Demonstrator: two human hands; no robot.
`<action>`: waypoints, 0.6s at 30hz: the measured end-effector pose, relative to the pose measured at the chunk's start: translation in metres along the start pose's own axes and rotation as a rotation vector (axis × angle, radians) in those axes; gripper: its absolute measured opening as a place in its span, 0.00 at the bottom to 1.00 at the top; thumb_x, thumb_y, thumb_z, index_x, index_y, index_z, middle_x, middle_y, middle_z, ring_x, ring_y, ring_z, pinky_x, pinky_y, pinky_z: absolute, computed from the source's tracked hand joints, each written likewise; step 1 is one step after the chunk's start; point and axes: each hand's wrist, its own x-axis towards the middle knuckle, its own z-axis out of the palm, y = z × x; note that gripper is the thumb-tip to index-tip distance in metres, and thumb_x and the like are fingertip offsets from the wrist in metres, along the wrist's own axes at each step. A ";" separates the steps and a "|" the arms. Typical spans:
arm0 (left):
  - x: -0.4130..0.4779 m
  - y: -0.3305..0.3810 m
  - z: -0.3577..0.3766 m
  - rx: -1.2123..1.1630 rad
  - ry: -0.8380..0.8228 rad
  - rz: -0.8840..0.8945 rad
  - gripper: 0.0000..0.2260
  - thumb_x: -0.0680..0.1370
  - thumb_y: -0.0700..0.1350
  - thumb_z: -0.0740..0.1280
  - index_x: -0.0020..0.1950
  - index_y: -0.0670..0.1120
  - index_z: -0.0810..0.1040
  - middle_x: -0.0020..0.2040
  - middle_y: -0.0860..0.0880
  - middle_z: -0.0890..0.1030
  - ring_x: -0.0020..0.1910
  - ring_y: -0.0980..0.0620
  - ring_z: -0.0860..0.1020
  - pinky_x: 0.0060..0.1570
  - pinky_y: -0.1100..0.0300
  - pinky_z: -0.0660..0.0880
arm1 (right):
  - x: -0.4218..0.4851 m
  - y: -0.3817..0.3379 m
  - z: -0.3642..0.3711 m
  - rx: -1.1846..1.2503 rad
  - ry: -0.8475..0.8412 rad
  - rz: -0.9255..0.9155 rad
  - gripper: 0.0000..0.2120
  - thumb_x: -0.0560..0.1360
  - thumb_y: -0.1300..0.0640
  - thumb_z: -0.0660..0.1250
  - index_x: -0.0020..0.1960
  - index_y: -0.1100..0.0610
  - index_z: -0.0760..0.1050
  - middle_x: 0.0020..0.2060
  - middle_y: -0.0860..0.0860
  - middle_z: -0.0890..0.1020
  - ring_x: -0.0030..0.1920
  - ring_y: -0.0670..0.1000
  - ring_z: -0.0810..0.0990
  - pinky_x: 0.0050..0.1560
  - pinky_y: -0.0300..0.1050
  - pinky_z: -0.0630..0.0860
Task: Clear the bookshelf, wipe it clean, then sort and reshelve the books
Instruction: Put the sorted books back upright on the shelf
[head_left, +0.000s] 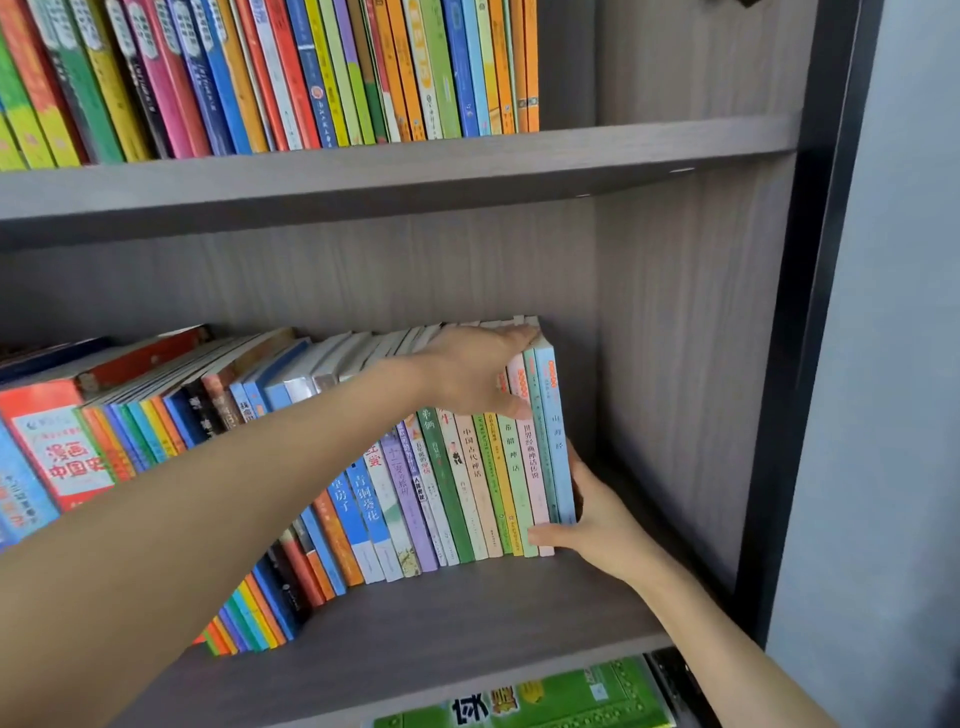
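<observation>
A row of colourful books (457, 483) stands on the middle shelf (467, 613) of a grey bookshelf, leaning left. My left hand (478, 371) lies over the tops of the rightmost books, fingers hooked on their upper edges and thumb on the spines. My right hand (597, 519) holds the right end of the row: its palm is against the outer pale blue book (558, 441) and its thumb crosses the bottoms of the last spines. To the right of that book the shelf is bare.
The upper shelf (623, 150) carries another tight row of books (270, 78), with a gap at its right end. A green book (545, 699) lies flat on the shelf below. The dark frame post (810, 364) bounds the right side.
</observation>
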 end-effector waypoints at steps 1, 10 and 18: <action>0.002 0.000 0.001 -0.015 0.021 -0.005 0.40 0.75 0.55 0.69 0.79 0.46 0.51 0.74 0.51 0.68 0.70 0.51 0.68 0.66 0.59 0.64 | 0.002 0.002 0.000 -0.007 0.013 -0.011 0.48 0.68 0.63 0.76 0.76 0.37 0.53 0.65 0.38 0.75 0.66 0.42 0.73 0.64 0.56 0.74; 0.000 -0.001 0.002 -0.120 0.111 -0.056 0.32 0.77 0.55 0.67 0.77 0.49 0.59 0.58 0.53 0.81 0.53 0.57 0.79 0.49 0.65 0.71 | -0.001 0.001 -0.004 -0.030 0.072 0.061 0.41 0.71 0.59 0.74 0.76 0.42 0.57 0.62 0.38 0.78 0.64 0.41 0.75 0.60 0.44 0.77; 0.005 -0.001 0.007 -0.212 0.210 -0.147 0.26 0.76 0.55 0.68 0.72 0.52 0.70 0.56 0.54 0.83 0.50 0.55 0.81 0.53 0.59 0.77 | -0.016 -0.008 0.003 -0.116 0.168 0.046 0.27 0.81 0.58 0.60 0.76 0.44 0.58 0.64 0.40 0.77 0.60 0.39 0.77 0.63 0.44 0.75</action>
